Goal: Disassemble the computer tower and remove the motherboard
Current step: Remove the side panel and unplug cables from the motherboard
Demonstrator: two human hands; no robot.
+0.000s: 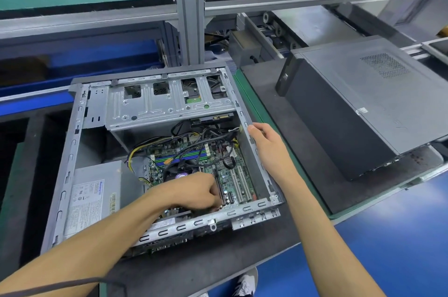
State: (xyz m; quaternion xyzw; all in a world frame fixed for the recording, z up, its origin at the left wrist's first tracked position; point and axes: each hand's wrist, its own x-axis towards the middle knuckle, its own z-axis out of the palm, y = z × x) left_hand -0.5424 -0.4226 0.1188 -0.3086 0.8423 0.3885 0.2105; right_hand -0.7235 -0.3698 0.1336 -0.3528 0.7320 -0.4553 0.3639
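Hiding curled fingertips, left hand [194,190] reaches onto green motherboard [228,175], grasp unclear; right hand [264,141] grips grey steel case [72,151] rim.

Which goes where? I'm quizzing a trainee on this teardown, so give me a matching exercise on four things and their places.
Things:
1. power supply
2. drive cage
3. closed tower
4. right hand

Places:
A. on the open case's right wall
B. far end of the open case
C. near-left corner of the open case
D. on the mat, right of the open case

Pairs: 1-C, 2-B, 3-D, 4-A
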